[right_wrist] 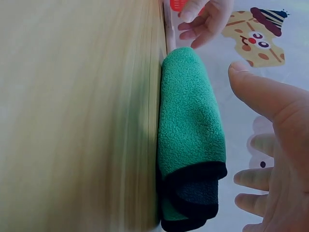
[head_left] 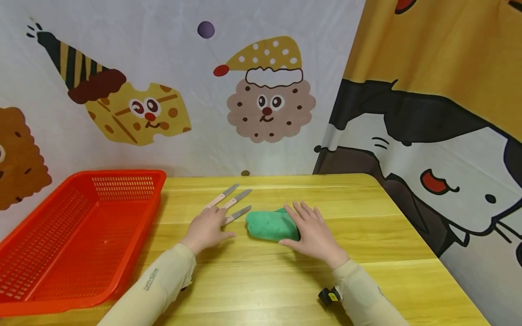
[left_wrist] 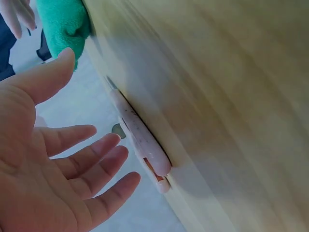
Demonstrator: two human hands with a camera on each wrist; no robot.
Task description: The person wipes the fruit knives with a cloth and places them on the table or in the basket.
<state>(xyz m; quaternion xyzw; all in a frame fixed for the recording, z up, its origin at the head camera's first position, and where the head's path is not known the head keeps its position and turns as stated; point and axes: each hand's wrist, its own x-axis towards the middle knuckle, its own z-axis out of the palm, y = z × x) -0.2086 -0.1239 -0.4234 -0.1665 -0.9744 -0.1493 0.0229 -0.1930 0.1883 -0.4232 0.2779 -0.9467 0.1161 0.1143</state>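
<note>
Three small knives (head_left: pixel 244 194) with pale pink handles lie side by side on the wooden table, blades pointing away to the right. My left hand (head_left: pixel 208 228) hovers over their handles with relaxed, spread fingers and covers part of them in the head view. In the left wrist view, a speckled handle (left_wrist: pixel 140 130) shows just beyond my fingertips, and the palm holds nothing. Right of the knives lies a folded green towel (head_left: pixel 267 225) with dark edging (right_wrist: pixel 198 171). My right hand (head_left: pixel 311 231) is at the towel's right end, fingers extended, thumb apart from them.
A red plastic basket (head_left: pixel 94 240) with mesh walls stands at the left of the table (head_left: pixel 261 280). Behind the table's far edge hangs a white curtain (head_left: pixel 195 154) with cartoon prints. A small black device (head_left: pixel 328 296) sits at my right wrist.
</note>
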